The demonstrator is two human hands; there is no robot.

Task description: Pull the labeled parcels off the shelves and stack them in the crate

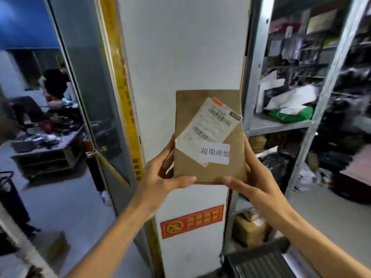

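Note:
I hold a flat brown cardboard parcel (pixel 208 169) upright in front of a white pillar. A barcode shipping label (pixel 210 125) and a small white sticker with printed characters (pixel 215 153) are stuck on its face. My left hand (pixel 160 177) grips its lower left edge, thumb across the bottom front. My right hand (pixel 255 177) grips the lower right edge the same way. A dark slatted crate (pixel 259 261) shows at the bottom right, below my right forearm.
Metal shelving (pixel 281 125) on the right carries white and green mailer bags (pixel 291 113) and boxes lower down (pixel 249 229). A glass door (pixel 94 117) stands to the left; beyond it are a cluttered table and a person. A red sign (pixel 191 221) is on the pillar.

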